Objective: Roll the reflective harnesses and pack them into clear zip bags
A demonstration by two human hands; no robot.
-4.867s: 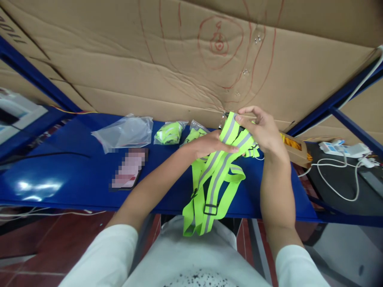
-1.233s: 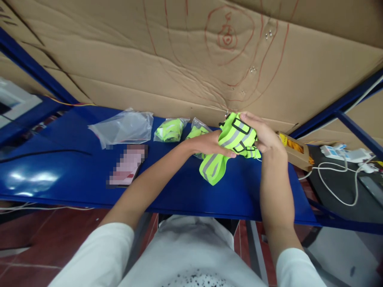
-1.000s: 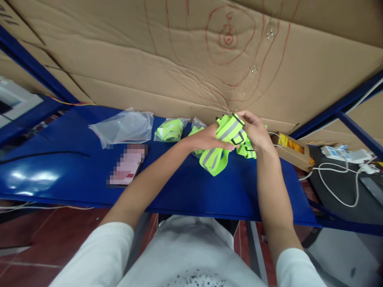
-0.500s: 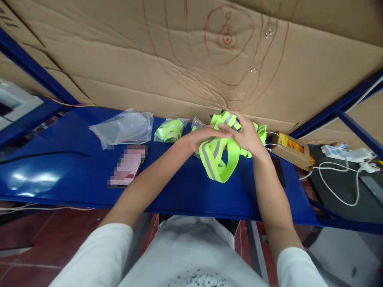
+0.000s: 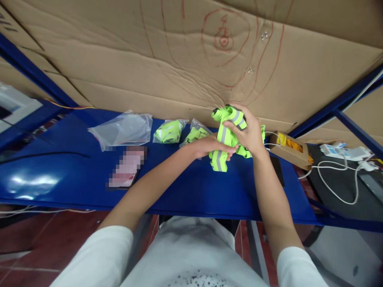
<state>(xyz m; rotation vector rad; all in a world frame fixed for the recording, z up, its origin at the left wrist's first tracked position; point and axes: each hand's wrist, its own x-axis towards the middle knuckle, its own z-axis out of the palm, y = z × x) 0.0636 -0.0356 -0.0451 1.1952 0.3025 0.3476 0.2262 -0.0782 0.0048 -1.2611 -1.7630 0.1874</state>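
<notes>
pinching a bundled neon strap (image 5: pixel 225 134), both hands (image 5: pixel 209 144) (image 5: pixel 250 130) are over the blue table (image 5: pixel 197 191).

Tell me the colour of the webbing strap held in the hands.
The webbing strap is neon yellow-green with a grey lengthwise stripe; see the head view.

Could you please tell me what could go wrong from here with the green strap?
The green strap might loosen: a folded part hangs below the left hand.
It could also tangle, because more green webbing shows behind the right hand; I cannot tell whether the two are joined.
The left forearm looks close to the phone, so a sideways move might nudge it.
</notes>
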